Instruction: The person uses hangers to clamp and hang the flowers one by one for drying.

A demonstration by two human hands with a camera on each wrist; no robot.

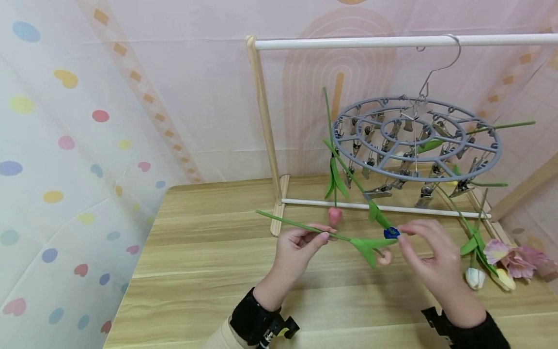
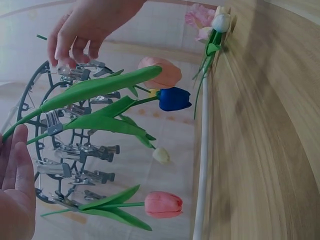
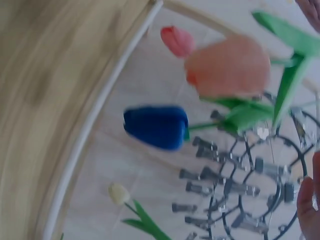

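Note:
My left hand [image 1: 301, 245] pinches the green stem [image 1: 296, 225] of an artificial tulip whose peach flower [image 1: 385, 257] points right, level above the table. My right hand [image 1: 425, 252] hovers at the flower end with fingers loosely bent, holding nothing that I can see. Just by its fingertips hangs a blue tulip [image 1: 391, 232], its stem clipped to the round grey clip hanger [image 1: 497, 145]. A pink tulip [image 1: 334, 214] hangs head down from the hanger's left side. The left wrist view shows the peach flower [image 2: 162, 72] above the blue tulip [image 2: 174, 99].
The hanger hooks on the white top rod [image 1: 348, 43] of a wooden rack standing on the wooden table [image 1: 209, 271]. A white tulip [image 1: 474, 277] and pink flowers [image 1: 519, 259] lie at the table's right. A patterned curtain hangs left and behind.

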